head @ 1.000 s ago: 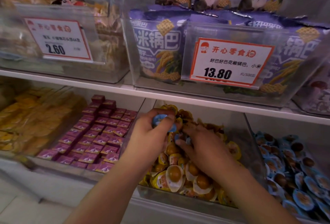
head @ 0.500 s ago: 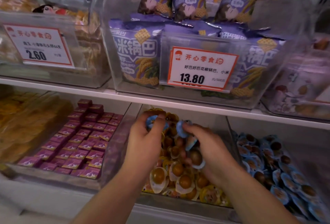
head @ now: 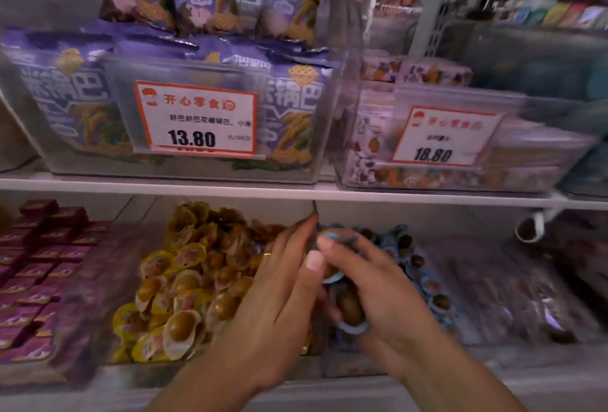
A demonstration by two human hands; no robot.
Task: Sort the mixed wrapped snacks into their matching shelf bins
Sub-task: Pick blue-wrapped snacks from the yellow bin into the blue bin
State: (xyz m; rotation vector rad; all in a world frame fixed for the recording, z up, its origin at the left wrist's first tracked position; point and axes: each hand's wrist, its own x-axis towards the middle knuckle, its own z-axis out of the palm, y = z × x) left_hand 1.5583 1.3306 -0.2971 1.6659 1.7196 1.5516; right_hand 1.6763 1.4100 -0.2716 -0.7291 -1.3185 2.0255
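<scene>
Gripping blue-wrapped snacks (head: 350,308) over the blurred blue bin (head: 424,283), the right hand (head: 371,283) half hides them, while the left hand (head: 279,296) lies flat-fingered beside the yellow bin (head: 184,283), its palm unseen.

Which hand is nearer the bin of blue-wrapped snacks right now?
Right. The right hand is over the bin of blue-wrapped snacks, gripping blue-wrapped pieces. The left hand sits beside it to the left, mostly over the bin of yellow-wrapped snacks.
</scene>
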